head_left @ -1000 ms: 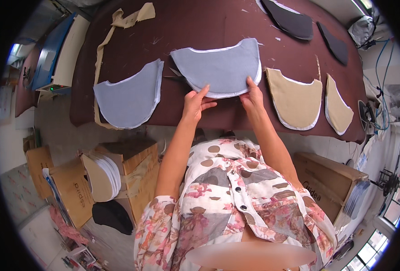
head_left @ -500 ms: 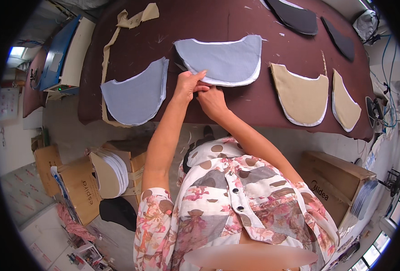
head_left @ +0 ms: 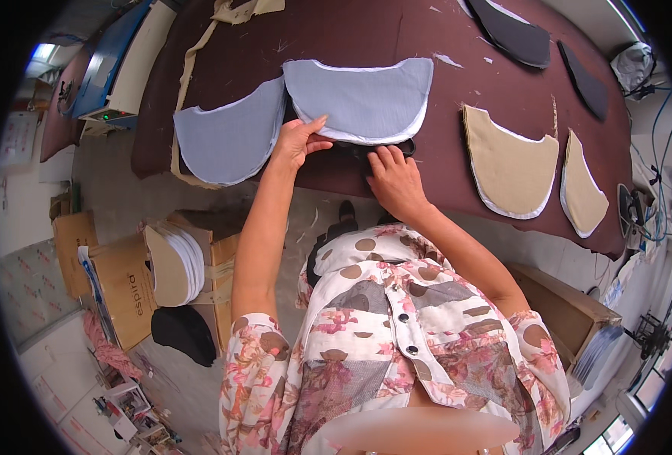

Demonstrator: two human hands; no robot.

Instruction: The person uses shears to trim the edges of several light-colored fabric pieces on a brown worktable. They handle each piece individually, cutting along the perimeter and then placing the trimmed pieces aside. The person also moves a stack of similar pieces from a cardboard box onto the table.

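Observation:
A stack of blue-grey curved fabric pieces [head_left: 366, 98] with a white layer showing along its edge lies before me on the table. My left hand [head_left: 299, 142] pinches its lower left edge, thumb on top. Just below that edge, my right hand [head_left: 393, 174] is closed on black-handled scissors [head_left: 406, 146]; a handle loop shows past the fingers, and the blades are mostly hidden under the fabric. A second blue-grey stack [head_left: 226, 138] rests to the left, touching or nearly touching the first.
Beige curved pieces [head_left: 510, 163] and a narrower beige piece [head_left: 582, 188] lie to the right. Black pieces [head_left: 512, 34] sit at the far right of the maroon table [head_left: 351, 34]. A beige strip [head_left: 190, 64] runs along the left. Cardboard boxes [head_left: 123, 284] stand on the floor.
My right hand has moved right, away from my left hand, and black scissors now show in it. The held fabric has shifted slightly left, closer to the other blue-grey stack.

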